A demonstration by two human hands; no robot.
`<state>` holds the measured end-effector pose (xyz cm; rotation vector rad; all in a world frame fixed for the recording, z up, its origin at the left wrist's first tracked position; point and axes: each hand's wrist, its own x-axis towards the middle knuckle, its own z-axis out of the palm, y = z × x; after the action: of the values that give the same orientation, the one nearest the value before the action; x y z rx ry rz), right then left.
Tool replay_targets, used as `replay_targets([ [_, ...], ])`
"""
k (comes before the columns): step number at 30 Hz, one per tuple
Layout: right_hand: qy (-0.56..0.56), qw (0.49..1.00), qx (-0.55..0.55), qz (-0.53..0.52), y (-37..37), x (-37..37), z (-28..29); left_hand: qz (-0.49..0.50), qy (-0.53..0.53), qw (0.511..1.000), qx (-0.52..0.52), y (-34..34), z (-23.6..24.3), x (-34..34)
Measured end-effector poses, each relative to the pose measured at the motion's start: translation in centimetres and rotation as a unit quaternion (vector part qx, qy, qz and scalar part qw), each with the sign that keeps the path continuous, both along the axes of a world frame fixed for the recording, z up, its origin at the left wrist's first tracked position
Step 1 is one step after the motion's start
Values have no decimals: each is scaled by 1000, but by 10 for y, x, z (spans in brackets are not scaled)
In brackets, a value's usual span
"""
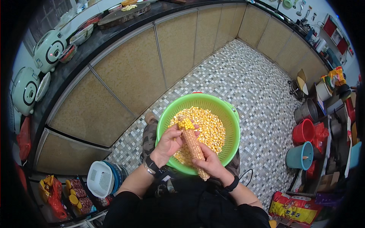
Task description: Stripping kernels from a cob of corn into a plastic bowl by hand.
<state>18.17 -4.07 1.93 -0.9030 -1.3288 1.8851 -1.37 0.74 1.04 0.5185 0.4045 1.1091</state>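
Observation:
A corn cob (192,146) is held at a slant over a green plastic basket (234,142). Most of the cob is bare and pinkish-brown; yellow kernels cling near its upper end. My left hand (169,141) grips that upper part, its thumb by the remaining kernels and fingertips showing on the cob's far side. Around the lower part, my right hand (209,162) is closed, thumb lying along it. Loose yellow corn kernels (207,127) cover the bottom of the basket, which rests at my lap between my knees.
Cabinets under a dark counter (125,24) run along the left and back. Stacked baskets (100,178) stand at my left on the mosaic-tiled floor (243,72). To the right are a red bucket (303,131), a blue bucket (299,155) and a crowded shelf. A black cable (249,173) lies beside me.

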Motion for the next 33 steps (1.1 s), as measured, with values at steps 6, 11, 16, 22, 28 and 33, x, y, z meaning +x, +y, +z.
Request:
replay_targets([
  [6, -20, 999, 32, -23, -1, -2, -2, 22, -31, 999, -17, 0, -5, 2],
  [11, -37, 997, 59, -17, 0, -2, -1, 59, 46, 997, -1, -1, 0, 5],
  [16, -45, 997, 59, 19, 2, -1, -3, 79, 87, 993, -18, -1, -6, 3],
  [22, 10, 1000, 19, 0, 1, -1, -2, 66, 81, 994, -13, -1, 3, 4],
  [28, 35, 999, 10, -3, 1, 1, -1, 54, 68, 996, 18, -2, 7, 3],
  [33, 49, 998, 30, -33, 0, -2, 3, 50, -8, 997, 54, -2, 10, 3],
])
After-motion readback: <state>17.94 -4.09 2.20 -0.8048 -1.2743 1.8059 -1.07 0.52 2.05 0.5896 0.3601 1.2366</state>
